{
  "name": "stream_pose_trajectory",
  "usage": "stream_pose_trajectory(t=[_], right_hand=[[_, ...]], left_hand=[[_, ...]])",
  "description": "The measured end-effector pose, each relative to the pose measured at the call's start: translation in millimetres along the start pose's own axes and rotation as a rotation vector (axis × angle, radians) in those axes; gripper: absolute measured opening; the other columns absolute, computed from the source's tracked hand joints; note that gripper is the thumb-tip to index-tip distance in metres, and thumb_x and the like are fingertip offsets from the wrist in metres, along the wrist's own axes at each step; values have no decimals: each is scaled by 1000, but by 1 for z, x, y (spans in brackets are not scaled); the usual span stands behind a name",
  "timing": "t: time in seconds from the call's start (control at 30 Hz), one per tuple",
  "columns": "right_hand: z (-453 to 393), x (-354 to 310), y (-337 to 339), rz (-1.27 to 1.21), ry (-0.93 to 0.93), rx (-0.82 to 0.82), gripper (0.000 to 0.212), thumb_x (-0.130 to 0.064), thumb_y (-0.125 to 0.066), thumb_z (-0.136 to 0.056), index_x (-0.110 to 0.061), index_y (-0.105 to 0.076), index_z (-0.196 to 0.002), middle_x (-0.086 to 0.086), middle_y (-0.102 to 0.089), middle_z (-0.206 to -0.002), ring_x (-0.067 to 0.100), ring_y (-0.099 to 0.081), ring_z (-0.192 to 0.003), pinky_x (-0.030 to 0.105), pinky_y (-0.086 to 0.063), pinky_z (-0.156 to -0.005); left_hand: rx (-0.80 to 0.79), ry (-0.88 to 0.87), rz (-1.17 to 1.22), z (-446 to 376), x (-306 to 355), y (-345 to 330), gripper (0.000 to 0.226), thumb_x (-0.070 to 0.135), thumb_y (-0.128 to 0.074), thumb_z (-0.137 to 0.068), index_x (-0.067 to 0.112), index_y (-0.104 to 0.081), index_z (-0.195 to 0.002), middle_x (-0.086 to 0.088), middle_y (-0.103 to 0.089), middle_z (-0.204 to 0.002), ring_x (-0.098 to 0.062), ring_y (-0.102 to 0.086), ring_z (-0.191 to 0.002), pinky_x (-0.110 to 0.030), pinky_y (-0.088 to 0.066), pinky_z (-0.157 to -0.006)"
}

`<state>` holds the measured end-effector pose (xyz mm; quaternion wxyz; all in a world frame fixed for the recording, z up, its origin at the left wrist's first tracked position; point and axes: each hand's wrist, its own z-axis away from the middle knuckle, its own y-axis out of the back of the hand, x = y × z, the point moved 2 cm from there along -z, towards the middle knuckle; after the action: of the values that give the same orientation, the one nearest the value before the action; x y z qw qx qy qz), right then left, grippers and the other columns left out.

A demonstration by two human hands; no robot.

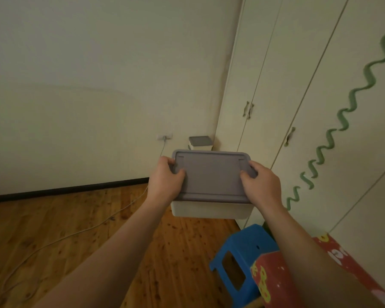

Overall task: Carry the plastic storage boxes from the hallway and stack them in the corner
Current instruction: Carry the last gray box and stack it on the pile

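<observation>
While both arms reach forward, the left hand (165, 178) and the right hand (261, 182) grip a storage box (211, 208) by its two short ends, thumbs curled over the grey lid (211, 174) and the other fingers hidden below the rim. This box is held in the air above the wooden floor (76, 230), near the middle of the view, its white body showing under the lid. Beyond it, at about twelve o'clock, a second box (200, 143) with a grey lid stands in the corner where the wall (98, 85) meets the wardrobe (298, 85). At eleven o'clock from the held box a cable (125, 207) hangs from a wall socket (164, 136) and trails across the floor toward seven o'clock. A blue stool (242, 252) stands at five o'clock, beside a red patterned box (273, 281). A green wavy strip (342, 121) runs up the wardrobe doors at two o'clock.
</observation>
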<state>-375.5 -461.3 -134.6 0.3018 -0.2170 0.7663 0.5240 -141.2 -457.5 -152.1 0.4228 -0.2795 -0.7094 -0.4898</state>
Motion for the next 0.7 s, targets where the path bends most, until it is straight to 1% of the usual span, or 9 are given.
stream_pose_trajectory(t=[0.07, 0.1, 0.17, 0.2, 0.3, 0.43, 0.5, 0.6, 0.7], right_hand=[[-19, -2, -8, 0, 13, -1, 48, -29, -55, -95, -17, -51, -141, 3, -60, -132, 21, -58, -111, 22, -39, -86], [-35, -2, -14, -7, 23, 0, 44, -28, -56, -95, -15, -55, -137, 5, -63, -127, 19, -59, -101, 22, -40, -82], [-65, 0, -25, -29, 34, -5, 35, -24, -56, -95, -14, -61, -128, 7, -66, -114, 13, -51, -82, 22, -40, -71], [-77, 1, -30, -33, 39, -12, 32, -23, -56, -95, -14, -63, -125, 8, -67, -110, 12, -48, -78, 23, -39, -67], [-126, 3, -43, -40, 20, -18, 31, -24, -55, -95, -14, -64, -123, 8, -67, -108, 12, -46, -77, 24, -40, -68], [-185, 4, -53, -51, 30, -23, 28, -24, -55, -95, -15, -65, -120, 1, -63, -96, 12, -47, -75, 24, -42, -67], [-217, 5, -61, -50, 48, -19, 30, -24, -55, -94, -17, -64, -121, 1, -64, -98, 13, -49, -76, 22, -40, -64], [-250, 8, -81, -27, 43, -51, 32, -24, -55, -94, -19, -63, -124, 3, -66, -106, 15, -50, -79, 25, -41, -70], [-284, 8, -98, -21, 48, -64, 32, -23, -54, -95, -18, -62, -125, -2, -60, -96, 14, -48, -78, 22, -38, -66]], left_hand=[[4, -5, -12, -20, -1, -8, 31, 31, -62, -92, 20, -48, -118, 5, -53, -106, -9, -53, -83, -18, -40, -55], [1, -6, -15, -37, -2, -15, 30, 31, -62, -92, 21, -48, -117, 6, -52, -105, -10, -53, -84, -18, -40, -55], [5, -1, -28, -66, -1, -29, 27, 31, -62, -92, 22, -47, -113, 7, -51, -103, -11, -52, -85, -20, -40, -57], [6, 2, -34, -78, -1, -35, 26, 31, -63, -92, 23, -47, -111, 6, -51, -103, -12, -53, -86, -22, -43, -61], [9, 6, -64, -124, 8, -55, 27, 30, -64, -91, 22, -48, -112, 6, -51, -102, -13, -54, -86, -26, -46, -66], [18, -16, -90, -178, 24, -75, 29, 30, -64, -91, 21, -50, -115, 7, -50, -101, -13, -53, -86, -22, -40, -59], [17, -19, -77, -203, 26, -87, 30, 31, -63, -91, 21, -50, -116, 6, -51, -101, -14, -55, -85, -24, -42, -60], [16, 8, -90, -234, 21, -99, 32, 31, -63, -91, 20, -50, -118, 5, -52, -102, -14, -55, -85, -22, -41, -59], [6, 19, -79, -268, 17, -113, 33, 31, -63, -91, 21, -49, -119, 6, -52, -103, -14, -56, -85, -23, -45, -61]])
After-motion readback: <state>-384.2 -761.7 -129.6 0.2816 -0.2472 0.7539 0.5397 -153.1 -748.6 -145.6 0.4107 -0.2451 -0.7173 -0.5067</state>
